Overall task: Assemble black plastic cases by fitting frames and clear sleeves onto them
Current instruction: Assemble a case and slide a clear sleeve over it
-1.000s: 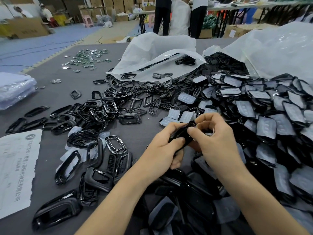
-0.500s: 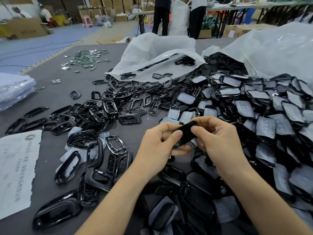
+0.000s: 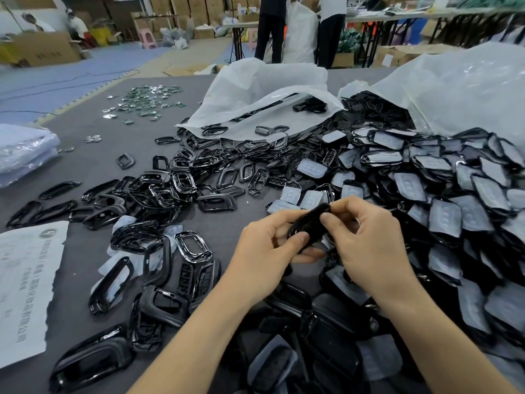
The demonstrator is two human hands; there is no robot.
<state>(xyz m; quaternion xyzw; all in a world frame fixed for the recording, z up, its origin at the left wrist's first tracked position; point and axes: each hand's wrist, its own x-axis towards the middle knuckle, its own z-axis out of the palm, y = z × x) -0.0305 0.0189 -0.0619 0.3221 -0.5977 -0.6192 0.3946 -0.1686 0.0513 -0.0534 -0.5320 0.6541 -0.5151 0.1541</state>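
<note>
My left hand (image 3: 264,251) and right hand (image 3: 369,237) pinch one black case (image 3: 309,226), held above the table (image 3: 85,166) toward its near edge. Risk: uneven thumb pressure could skew the fit, or drop it into the pile (image 3: 326,322) beneath.

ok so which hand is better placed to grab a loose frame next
Probably the left hand: the loose frames lie on the table just to its left, while the right hand sits toward the sleeved pile. Both grip the black case.

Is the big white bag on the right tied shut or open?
Open: the white bag lies on its side, mouth gaping, black parts spilling out onto the table.
</note>
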